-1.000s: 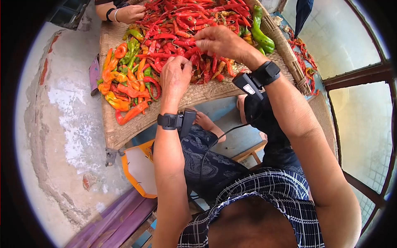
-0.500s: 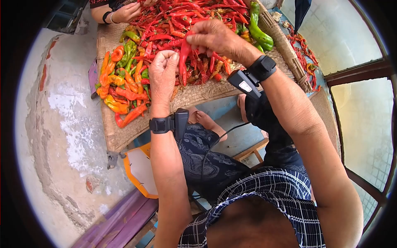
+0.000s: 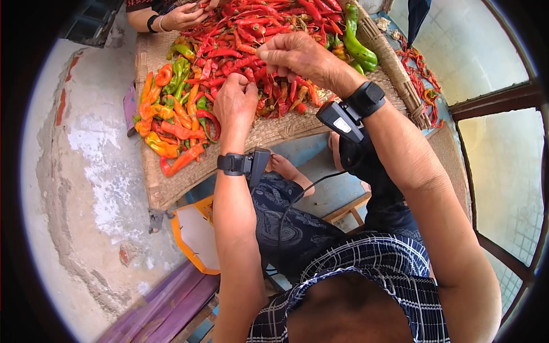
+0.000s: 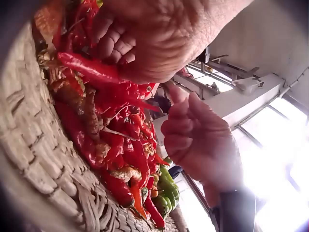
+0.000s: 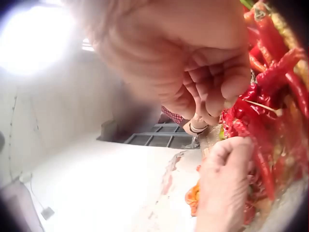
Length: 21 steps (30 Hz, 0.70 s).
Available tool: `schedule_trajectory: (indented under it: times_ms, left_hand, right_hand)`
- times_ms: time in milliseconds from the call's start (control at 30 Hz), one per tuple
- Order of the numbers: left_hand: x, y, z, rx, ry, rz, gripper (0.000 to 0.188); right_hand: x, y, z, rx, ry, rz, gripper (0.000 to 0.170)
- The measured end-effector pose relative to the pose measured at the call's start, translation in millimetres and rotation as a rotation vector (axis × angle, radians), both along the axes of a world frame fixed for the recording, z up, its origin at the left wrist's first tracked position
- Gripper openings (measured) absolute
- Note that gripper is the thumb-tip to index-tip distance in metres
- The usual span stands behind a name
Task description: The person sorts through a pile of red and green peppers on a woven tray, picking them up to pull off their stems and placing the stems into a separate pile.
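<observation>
In the head view my left hand (image 3: 236,103) is at the near edge of a heap of red chili peppers (image 3: 229,52). The left wrist view shows its fingers curled, with a red chili pepper (image 4: 89,67) running out from under the palm. My right hand (image 3: 303,60) is above the heap, up and to the right of the left one. Its fingers are curled and the thumb is close to the index finger; no pepper shows between them. The right wrist view has this hand (image 5: 178,58) large at the top, with the left hand (image 5: 227,179) below.
Orange and green peppers (image 3: 180,130) lie left of the heap on a woven mat (image 3: 166,183) with a raised rim. A large green pepper (image 3: 359,43) lies at the right rim. Another person's hand (image 3: 180,17) is at the far left. More red peppers (image 3: 414,68) lie beyond the rim.
Half a second ago my right hand held a long red chili pepper between the hands; it no longer shows there. My left hand has moved right, and the other person's hand shifted slightly.
</observation>
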<state>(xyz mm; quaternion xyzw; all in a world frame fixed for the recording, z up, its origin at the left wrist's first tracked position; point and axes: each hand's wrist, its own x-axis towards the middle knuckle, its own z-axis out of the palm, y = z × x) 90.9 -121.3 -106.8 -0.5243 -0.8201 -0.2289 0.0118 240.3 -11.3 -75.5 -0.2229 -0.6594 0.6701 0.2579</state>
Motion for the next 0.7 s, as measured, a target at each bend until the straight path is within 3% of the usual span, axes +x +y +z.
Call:
schedule_trajectory:
  times_ms: [100,167,200,333,433,500,533,600,700]
  left_hand:
    - [7,-5,13,0.109,-0.205,-0.025,0.019]
    - [12,-10,18,0.246,-0.364,-0.093,0.014]
    - [14,-11,20,0.254,-0.355,-0.131,0.011]
    - [13,-11,15,0.302,-0.486,-0.202,0.010]
    - [11,-10,17,0.338,-0.628,-0.198,0.009]
    - [12,-12,22,0.487,-0.916,-0.221,0.010]
    - [9,-14,25,0.480,-0.972,-0.235,0.012]
    - [6,-16,24,0.535,-1.084,-0.267,0.012]
    - [1,-18,25,0.610,-1.266,-0.320,0.012]
  right_hand:
    - [0,1,-3,0.202,-0.168,0.106,0.028]
    - [-4,-2,-14,0.574,-0.224,0.011,0.036]
    - [-6,-2,-13,0.539,-0.259,0.039,0.042]
    - [-10,-4,-16,0.519,-0.298,0.049,0.040]
    - [-14,-3,-16,0.346,-0.231,0.082,0.037]
    - [-11,-3,-12,0.309,-0.248,0.150,0.037]
    - [-12,-3,-17,0.310,-0.249,0.152,0.037]
    - [-16,-3,-24,0.584,-0.131,0.141,0.043]
    - [-15,-7,-24,0.572,-0.177,0.248,0.042]
